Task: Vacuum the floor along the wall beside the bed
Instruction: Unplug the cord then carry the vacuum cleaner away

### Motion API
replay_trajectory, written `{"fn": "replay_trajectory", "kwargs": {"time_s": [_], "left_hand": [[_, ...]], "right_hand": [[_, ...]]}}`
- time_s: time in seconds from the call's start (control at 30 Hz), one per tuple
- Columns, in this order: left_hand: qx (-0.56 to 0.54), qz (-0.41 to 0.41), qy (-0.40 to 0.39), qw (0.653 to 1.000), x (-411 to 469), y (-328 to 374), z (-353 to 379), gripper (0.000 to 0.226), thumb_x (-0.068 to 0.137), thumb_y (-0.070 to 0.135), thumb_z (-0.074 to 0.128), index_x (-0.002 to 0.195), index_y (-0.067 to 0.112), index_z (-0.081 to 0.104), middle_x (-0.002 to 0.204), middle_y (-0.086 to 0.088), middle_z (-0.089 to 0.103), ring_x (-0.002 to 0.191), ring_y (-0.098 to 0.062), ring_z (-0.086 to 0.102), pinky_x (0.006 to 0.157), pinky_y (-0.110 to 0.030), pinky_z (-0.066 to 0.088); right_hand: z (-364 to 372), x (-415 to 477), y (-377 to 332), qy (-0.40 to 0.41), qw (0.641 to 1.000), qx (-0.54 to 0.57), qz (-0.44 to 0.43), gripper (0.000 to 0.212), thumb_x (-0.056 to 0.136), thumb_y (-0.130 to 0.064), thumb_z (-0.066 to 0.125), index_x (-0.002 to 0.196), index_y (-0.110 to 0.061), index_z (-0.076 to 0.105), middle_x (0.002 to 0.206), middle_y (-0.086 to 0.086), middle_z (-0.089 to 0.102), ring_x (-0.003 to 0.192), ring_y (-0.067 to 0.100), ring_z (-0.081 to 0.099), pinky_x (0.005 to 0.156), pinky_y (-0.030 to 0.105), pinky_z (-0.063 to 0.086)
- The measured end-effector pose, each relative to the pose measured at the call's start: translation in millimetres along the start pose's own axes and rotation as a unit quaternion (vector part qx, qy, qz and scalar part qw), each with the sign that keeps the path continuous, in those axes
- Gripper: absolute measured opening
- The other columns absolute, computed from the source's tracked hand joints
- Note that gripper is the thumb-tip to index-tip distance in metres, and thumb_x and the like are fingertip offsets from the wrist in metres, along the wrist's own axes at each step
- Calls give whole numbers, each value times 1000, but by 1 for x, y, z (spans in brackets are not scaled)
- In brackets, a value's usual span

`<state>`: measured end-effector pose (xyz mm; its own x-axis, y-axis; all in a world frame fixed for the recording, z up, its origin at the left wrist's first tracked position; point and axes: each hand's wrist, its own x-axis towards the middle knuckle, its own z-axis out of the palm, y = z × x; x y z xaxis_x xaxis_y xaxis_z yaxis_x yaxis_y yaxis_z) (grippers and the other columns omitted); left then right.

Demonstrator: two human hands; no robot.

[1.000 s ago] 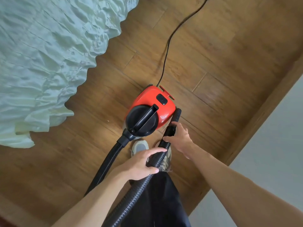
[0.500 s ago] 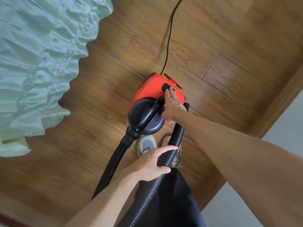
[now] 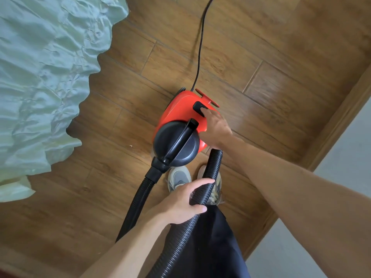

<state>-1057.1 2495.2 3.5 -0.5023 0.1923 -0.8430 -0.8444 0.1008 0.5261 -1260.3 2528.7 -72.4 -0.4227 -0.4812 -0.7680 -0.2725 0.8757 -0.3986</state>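
A red canister vacuum [image 3: 180, 106] with a black round lid and carry handle [image 3: 176, 143] stands on the wood floor [image 3: 124, 109] just ahead of my feet. My right hand [image 3: 215, 127] reaches over its right side, fingers straight, fingertips touching the black button [image 3: 197, 107] on top. My left hand [image 3: 180, 203] grips the black ribbed hose [image 3: 212, 167], whose free end points up toward the vacuum. A second stretch of hose [image 3: 138, 199] runs from the canister's front down to the lower left.
The bed's pale green ruffled cover [image 3: 40, 77] fills the left side. A black power cord [image 3: 200, 41] runs from the vacuum away to the top. A wooden baseboard [image 3: 337, 125] and grey wall [image 3: 351, 161] run diagonally on the right. My shoes [image 3: 177, 177] stand behind the vacuum.
My right hand left the hose end, reached onto the vacuum's black button, and now has slid slightly to the right of it. The left hand kept its grip on the hose.
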Motion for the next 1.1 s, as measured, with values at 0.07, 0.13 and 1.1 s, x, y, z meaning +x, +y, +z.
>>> {"fn": "replay_trajectory", "kwargs": {"time_s": [0.07, 0.13, 1.1], "left_hand": [[2, 1, 1, 1000, -2, -1, 0, 71, 90, 19, 68, 141, 57, 38, 139, 20, 50, 120, 1, 50, 87, -4, 35], [8, 3, 2, 1000, -3, -2, 1, 71, 91, 18, 68, 142, 55, 38, 140, 21, 49, 121, 2, 48, 82, 1, 34], [64, 17, 29, 997, -12, -26, 67, 73, 87, 19, 73, 144, 51, 41, 147, 26, 44, 131, 10, 39, 110, -15, 31]], "right_hand": [[10, -21, 17, 58, 992, 103, 36, 79, 81, -14, 60, 153, -26, 29, 143, 15, 39, 133, 32, 34, 114, 42, 31], [21, -46, 38, 73, 980, 168, 79, 76, 82, -19, 61, 150, -34, 31, 133, 13, 42, 127, 29, 36, 111, 42, 35], [79, -145, 106, -96, 826, 540, 133, 88, 76, 14, 74, 134, -40, 38, 110, 20, 55, 91, 29, 66, 82, 51, 59]]}}
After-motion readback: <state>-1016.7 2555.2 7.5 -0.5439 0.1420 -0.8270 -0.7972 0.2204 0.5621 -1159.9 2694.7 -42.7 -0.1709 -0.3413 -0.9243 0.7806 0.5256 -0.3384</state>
